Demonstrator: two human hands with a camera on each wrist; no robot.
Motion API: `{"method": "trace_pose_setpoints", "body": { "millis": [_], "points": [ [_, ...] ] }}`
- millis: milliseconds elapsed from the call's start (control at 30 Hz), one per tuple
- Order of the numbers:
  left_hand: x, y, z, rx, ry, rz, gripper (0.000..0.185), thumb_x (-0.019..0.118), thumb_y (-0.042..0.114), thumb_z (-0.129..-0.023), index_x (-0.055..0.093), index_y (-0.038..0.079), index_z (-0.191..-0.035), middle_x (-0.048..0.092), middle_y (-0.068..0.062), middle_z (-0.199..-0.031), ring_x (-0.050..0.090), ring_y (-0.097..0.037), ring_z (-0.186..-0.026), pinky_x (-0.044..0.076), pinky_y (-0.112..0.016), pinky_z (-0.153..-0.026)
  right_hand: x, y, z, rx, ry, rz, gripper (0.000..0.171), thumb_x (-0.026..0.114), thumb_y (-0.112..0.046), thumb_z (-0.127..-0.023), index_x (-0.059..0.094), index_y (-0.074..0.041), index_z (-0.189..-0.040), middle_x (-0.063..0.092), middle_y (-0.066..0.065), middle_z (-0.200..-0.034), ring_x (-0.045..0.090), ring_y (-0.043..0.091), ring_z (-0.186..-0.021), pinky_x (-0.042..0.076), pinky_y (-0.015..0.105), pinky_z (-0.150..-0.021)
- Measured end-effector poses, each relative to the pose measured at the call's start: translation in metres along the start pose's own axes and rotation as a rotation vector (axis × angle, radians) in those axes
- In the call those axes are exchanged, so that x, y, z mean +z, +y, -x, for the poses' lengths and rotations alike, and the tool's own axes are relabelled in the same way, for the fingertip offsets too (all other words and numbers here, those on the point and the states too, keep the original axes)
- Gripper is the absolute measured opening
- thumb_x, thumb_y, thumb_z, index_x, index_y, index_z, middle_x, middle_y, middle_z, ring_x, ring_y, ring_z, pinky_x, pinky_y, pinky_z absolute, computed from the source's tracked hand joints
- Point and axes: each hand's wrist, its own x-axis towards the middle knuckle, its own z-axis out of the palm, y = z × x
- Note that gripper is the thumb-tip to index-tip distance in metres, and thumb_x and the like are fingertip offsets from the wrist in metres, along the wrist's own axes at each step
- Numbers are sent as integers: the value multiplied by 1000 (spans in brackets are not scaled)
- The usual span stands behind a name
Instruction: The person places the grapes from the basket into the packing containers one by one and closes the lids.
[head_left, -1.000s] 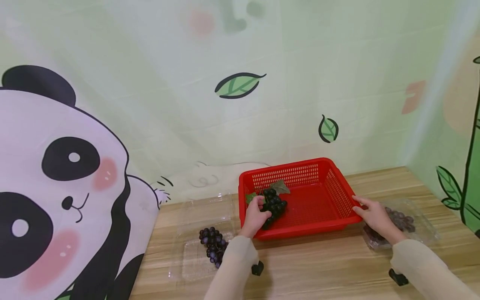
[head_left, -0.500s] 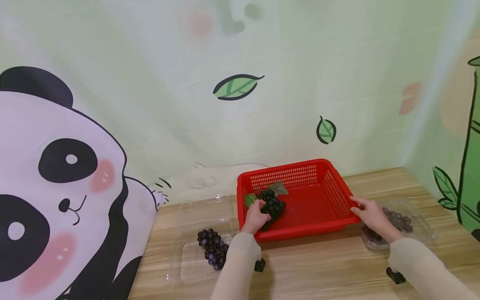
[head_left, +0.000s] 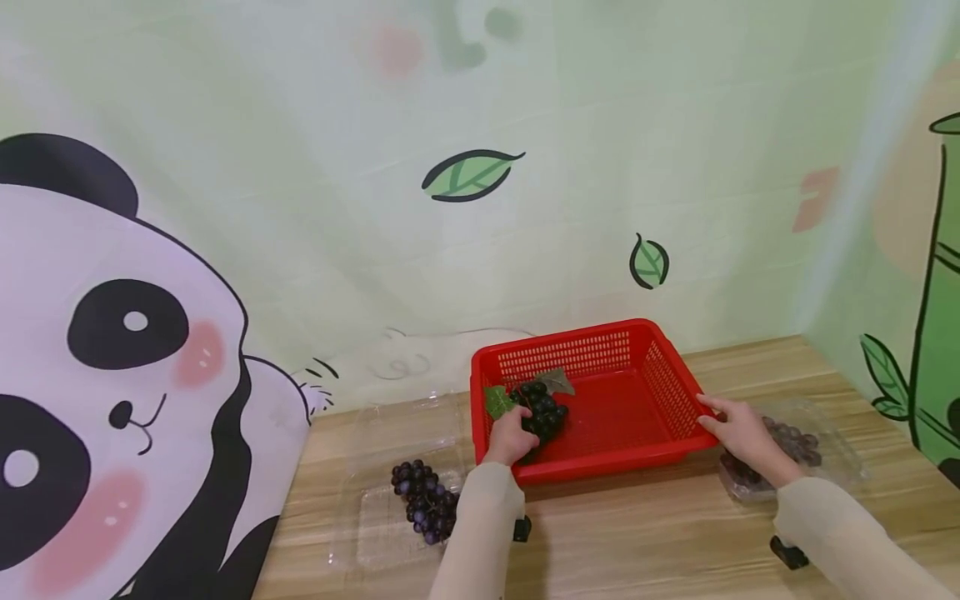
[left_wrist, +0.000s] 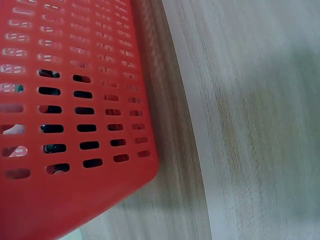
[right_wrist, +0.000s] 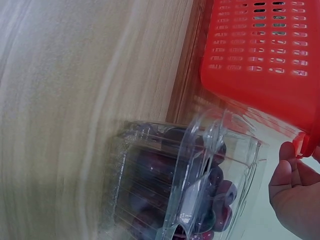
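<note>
In the head view a red plastic basket [head_left: 622, 463] with slotted walls stands on the wooden table. My left hand [head_left: 510, 437] reaches over its near left corner and grips a bunch of black grapes [head_left: 551, 417] inside, beside a green leaf [head_left: 497, 402] and a duller leaf [head_left: 557, 382]. Part of the bunch is hidden by the fingers. At the basket's right side my right hand [head_left: 746, 433] pinches the rim, as the right wrist view also shows with the thumb and fingers on the red edge. Only dark grapes behind the slots of the basket wall [left_wrist: 75, 195] show in the left wrist view.
A lidded clear plastic box [head_left: 821, 471] of reddish-purple grapes [head_left: 791, 439] stands under and beside the right forearm. To the left, an opened clear box [head_left: 378, 508] holds a bunch of purple-black grapes [head_left: 423, 496]. Behind the basket hangs a panda-printed cloth [head_left: 375, 250].
The left hand and the black grapes have sunk slightly lower in the basket, and more of the green leaf shows. The right hand keeps its hold on the rim. The head view has shifted slightly.
</note>
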Motion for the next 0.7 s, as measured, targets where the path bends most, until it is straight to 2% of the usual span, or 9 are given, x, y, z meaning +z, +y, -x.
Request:
{"method": "trace_pose_setpoints", "body": {
  "millis": [133,267,367,400,500,600,633,700],
  "points": [
    [2,0,-1,-15,-5,-17,37,67,8,-73,55,8,-108,60,-12,-102,51,-22,-89,43,-37,-88,0,0,0,7,-1,0,46,51,-11,-88,39,8,-128,46,36,-117,57,27,-81,42,26,-57],
    [3,-3,-5,-25,-11,5,37,67,6,-72,55,8,-107,60,-13,-102,51,-24,-89,43,-38,-87,0,-1,0,8,2,-14,46,51,-11,-88,39,8,-128,45,36,-119,57,27,-81,42,26,-57],
    [4,-6,-8,-20,-19,24,35,67,6,-71,56,9,-104,61,-13,-101,51,-24,-88,44,-37,-86,0,-1,0,4,5,-19,46,51,-11,-88,39,8,-128,44,36,-120,57,27,-81,42,25,-56],
    [5,-9,-10,11,-10,22,34,68,7,-70,56,9,-102,61,-12,-97,51,-22,-84,45,-34,-81,0,0,0,3,7,-18,46,51,-11,-88,39,8,-128,44,36,-120,57,27,-81,43,25,-57],
    [6,-11,-12,23,-15,26,32,68,7,-70,57,11,-100,61,-11,-95,51,-22,-82,46,-32,-77,0,0,0,0,9,-20,46,51,-11,-88,39,9,-127,43,36,-120,57,29,-83,43,25,-57],
    [6,-9,-10,17,-19,47,30,68,7,-70,57,10,-98,62,-10,-94,51,-21,-81,46,-32,-76,0,1,0,3,12,-21,46,52,-11,-88,39,8,-127,44,36,-120,57,29,-83,44,25,-58],
    [5,-6,-8,-16,-31,62,31,67,6,-71,57,10,-99,62,-11,-96,51,-22,-83,46,-34,-79,1,1,0,4,12,-21,46,52,-11,-88,39,8,-127,44,36,-120,57,30,-84,44,25,-58],
    [4,-4,-5,-20,-32,74,31,68,6,-71,57,10,-99,62,-11,-95,51,-21,-82,46,-35,-78,1,1,0,8,12,-22,46,52,-11,-88,39,8,-127,44,36,-120,57,30,-85,44,26,-58]
  ]
}}
